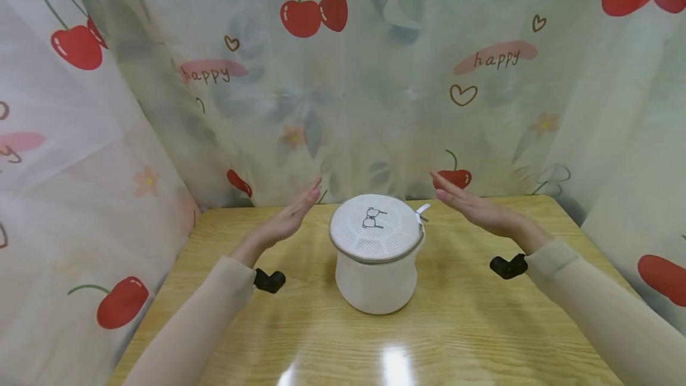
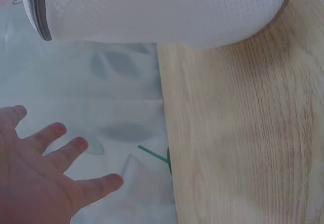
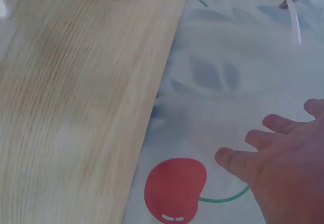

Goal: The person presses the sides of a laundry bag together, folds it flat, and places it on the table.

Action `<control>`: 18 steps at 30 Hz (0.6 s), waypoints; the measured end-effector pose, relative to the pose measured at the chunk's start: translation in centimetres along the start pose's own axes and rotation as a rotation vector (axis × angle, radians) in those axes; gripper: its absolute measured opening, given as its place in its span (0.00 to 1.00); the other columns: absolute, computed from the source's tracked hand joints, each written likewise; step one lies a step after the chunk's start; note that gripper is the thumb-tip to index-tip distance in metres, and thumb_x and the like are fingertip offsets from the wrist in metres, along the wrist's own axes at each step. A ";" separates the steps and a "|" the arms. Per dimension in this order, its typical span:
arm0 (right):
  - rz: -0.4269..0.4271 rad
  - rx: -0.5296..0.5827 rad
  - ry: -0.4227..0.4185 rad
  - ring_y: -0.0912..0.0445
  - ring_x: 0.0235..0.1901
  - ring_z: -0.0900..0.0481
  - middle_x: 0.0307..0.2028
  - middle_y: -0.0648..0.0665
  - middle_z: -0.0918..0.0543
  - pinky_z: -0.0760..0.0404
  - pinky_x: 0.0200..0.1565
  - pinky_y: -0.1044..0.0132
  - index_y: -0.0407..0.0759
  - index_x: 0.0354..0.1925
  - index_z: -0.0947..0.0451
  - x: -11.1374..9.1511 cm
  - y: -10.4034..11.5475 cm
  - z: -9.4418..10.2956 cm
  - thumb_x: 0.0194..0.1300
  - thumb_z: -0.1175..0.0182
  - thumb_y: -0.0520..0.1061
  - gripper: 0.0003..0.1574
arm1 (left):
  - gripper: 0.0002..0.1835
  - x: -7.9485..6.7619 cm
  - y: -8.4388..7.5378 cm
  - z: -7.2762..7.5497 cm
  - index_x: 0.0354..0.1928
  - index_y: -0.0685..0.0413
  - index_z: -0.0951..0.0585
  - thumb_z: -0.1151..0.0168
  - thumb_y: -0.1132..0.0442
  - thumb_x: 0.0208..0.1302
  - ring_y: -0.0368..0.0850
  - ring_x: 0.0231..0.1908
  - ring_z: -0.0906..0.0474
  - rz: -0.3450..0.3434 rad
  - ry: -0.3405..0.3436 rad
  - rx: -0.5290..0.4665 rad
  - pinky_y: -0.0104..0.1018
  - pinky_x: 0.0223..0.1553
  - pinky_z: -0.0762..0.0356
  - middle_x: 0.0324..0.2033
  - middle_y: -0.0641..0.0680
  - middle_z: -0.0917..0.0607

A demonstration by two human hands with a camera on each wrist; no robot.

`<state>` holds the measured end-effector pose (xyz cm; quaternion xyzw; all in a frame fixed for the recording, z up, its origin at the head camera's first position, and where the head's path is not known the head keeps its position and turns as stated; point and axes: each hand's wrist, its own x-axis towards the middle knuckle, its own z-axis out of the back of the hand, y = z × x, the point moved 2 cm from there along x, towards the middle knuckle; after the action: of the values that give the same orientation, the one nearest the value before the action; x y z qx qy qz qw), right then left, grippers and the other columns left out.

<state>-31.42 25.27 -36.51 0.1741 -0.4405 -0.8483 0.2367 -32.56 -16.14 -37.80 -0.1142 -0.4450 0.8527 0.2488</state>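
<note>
A white mesh laundry bag point(image 1: 376, 279) stands upright on the wooden table, round and slightly narrowed at the middle. Its flat lid bears a dark line drawing and is edged by a grey zipper; a white pull tab point(image 1: 423, 209) sticks out at the right. To the left of the bag my left hand point(image 1: 285, 219) is held in the air, fingers straight, touching nothing. My right hand point(image 1: 479, 210) hovers on the other side, likewise straight-fingered and apart from the bag. Both wrist views show spread fingers, with part of the bag point(image 2: 162, 11) above the left hand.
The wooden table point(image 1: 300, 338) reaches back to a hanging curtain point(image 1: 348, 118) printed with cherries, hearts and "happy". More of this curtain lines the left and right sides. A black wrist device point(image 1: 270, 280) sits at the left cuff, another black device point(image 1: 508, 266) at the right.
</note>
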 end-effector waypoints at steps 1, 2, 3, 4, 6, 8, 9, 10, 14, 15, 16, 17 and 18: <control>0.008 0.011 0.004 0.41 0.82 0.68 0.84 0.52 0.67 0.62 0.71 0.24 0.67 0.84 0.71 -0.1 0.1 -0.1 0.86 0.64 0.63 0.41 | 0.37 -0.1 0.0 -0.1 0.85 0.43 0.63 0.72 0.37 0.84 0.52 0.82 0.71 0.004 0.008 -0.019 0.65 0.77 0.67 0.83 0.48 0.63; 0.015 0.024 0.008 0.42 0.82 0.68 0.84 0.52 0.66 0.62 0.72 0.26 0.67 0.84 0.71 -0.2 0.1 -0.2 0.86 0.65 0.62 0.40 | 0.37 -0.1 0.0 -0.1 0.85 0.40 0.63 0.72 0.36 0.84 0.53 0.82 0.70 0.013 0.018 -0.045 0.66 0.77 0.66 0.83 0.47 0.64; 0.024 0.042 0.015 0.42 0.82 0.68 0.84 0.51 0.66 0.62 0.73 0.27 0.66 0.84 0.71 -0.2 0.2 -0.3 0.86 0.66 0.62 0.39 | 0.36 -0.2 0.0 -0.2 0.85 0.38 0.63 0.73 0.36 0.84 0.55 0.82 0.68 0.021 0.027 -0.073 0.67 0.76 0.64 0.83 0.47 0.64; 0.033 0.064 0.021 0.42 0.82 0.68 0.84 0.49 0.65 0.62 0.74 0.29 0.66 0.84 0.70 -0.3 0.2 -0.4 0.86 0.66 0.61 0.39 | 0.36 -0.3 0.0 -0.2 0.85 0.35 0.63 0.73 0.36 0.84 0.56 0.82 0.66 0.027 0.035 -0.101 0.69 0.76 0.62 0.83 0.48 0.63; 0.048 0.111 0.036 0.41 0.82 0.68 0.84 0.46 0.64 0.62 0.75 0.32 0.66 0.84 0.70 -0.3 0.2 -0.6 0.87 0.68 0.60 0.38 | 0.34 -0.4 -0.1 -0.3 0.84 0.31 0.63 0.73 0.37 0.84 0.60 0.81 0.61 0.034 0.051 -0.163 0.71 0.74 0.58 0.84 0.51 0.61; 0.052 0.154 0.049 0.41 0.82 0.68 0.84 0.44 0.63 0.62 0.76 0.33 0.66 0.84 0.71 -0.3 0.2 -0.7 0.87 0.69 0.59 0.37 | 0.33 -0.6 -0.2 -0.3 0.84 0.28 0.64 0.74 0.37 0.84 0.63 0.80 0.56 0.045 0.064 -0.220 0.72 0.73 0.53 0.83 0.54 0.58; 0.049 0.171 0.052 0.41 0.82 0.68 0.84 0.43 0.63 0.62 0.76 0.33 0.66 0.84 0.71 -0.3 0.1 -0.7 0.87 0.69 0.59 0.37 | 0.33 -0.6 -0.2 -0.4 0.84 0.28 0.64 0.74 0.37 0.84 0.63 0.80 0.55 0.047 0.067 -0.240 0.72 0.73 0.52 0.83 0.56 0.56; 0.046 0.184 0.056 0.40 0.82 0.68 0.84 0.43 0.63 0.62 0.76 0.33 0.66 0.84 0.70 -0.3 0.1 -0.8 0.87 0.68 0.59 0.38 | 0.34 -0.7 -0.2 -0.4 0.84 0.29 0.64 0.74 0.37 0.84 0.64 0.80 0.54 0.047 0.070 -0.260 0.72 0.73 0.51 0.83 0.58 0.55; 0.032 0.243 0.077 0.37 0.81 0.66 0.84 0.39 0.62 0.60 0.75 0.31 0.64 0.84 0.71 -0.2 -0.1 -0.9 0.87 0.68 0.59 0.39 | 0.36 -0.9 -0.3 -0.5 0.84 0.27 0.63 0.71 0.32 0.82 0.64 0.79 0.49 0.079 0.078 -0.304 0.69 0.72 0.43 0.80 0.61 0.49; 0.029 0.263 0.083 0.36 0.81 0.66 0.83 0.38 0.62 0.59 0.74 0.30 0.64 0.84 0.71 -0.3 -0.1 -1.0 0.87 0.67 0.59 0.39 | 0.36 -1.0 -0.3 -0.6 0.84 0.25 0.62 0.70 0.31 0.81 0.64 0.79 0.47 0.088 0.081 -0.307 0.69 0.71 0.41 0.80 0.61 0.47; 0.025 0.283 0.089 0.35 0.81 0.65 0.83 0.37 0.62 0.58 0.74 0.30 0.63 0.85 0.71 -0.3 0.0 -1.0 0.87 0.66 0.59 0.40 | 0.36 -1.1 -0.4 -0.7 0.83 0.23 0.61 0.69 0.30 0.80 0.63 0.78 0.46 0.097 0.083 -0.311 0.68 0.71 0.39 0.79 0.60 0.45; 0.021 0.301 0.093 0.34 0.81 0.64 0.83 0.36 0.62 0.56 0.74 0.30 0.63 0.85 0.71 -0.3 0.0 -1.0 0.87 0.65 0.59 0.40 | 0.36 -1.1 -0.4 -0.7 0.83 0.21 0.60 0.68 0.29 0.79 0.62 0.78 0.44 0.108 0.086 -0.310 0.67 0.70 0.37 0.79 0.60 0.44; 0.018 0.318 0.096 0.33 0.81 0.64 0.83 0.35 0.62 0.55 0.73 0.29 0.63 0.85 0.72 -0.3 0.0 -1.1 0.87 0.65 0.58 0.41 | 0.35 -1.2 -0.4 -0.8 0.83 0.19 0.59 0.68 0.29 0.79 0.62 0.78 0.44 0.114 0.090 -0.314 0.66 0.69 0.36 0.79 0.59 0.43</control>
<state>-30.60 24.76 -37.06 0.2457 -0.5589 -0.7566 0.2343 -31.07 -16.00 -37.96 -0.2148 -0.5538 0.7795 0.1991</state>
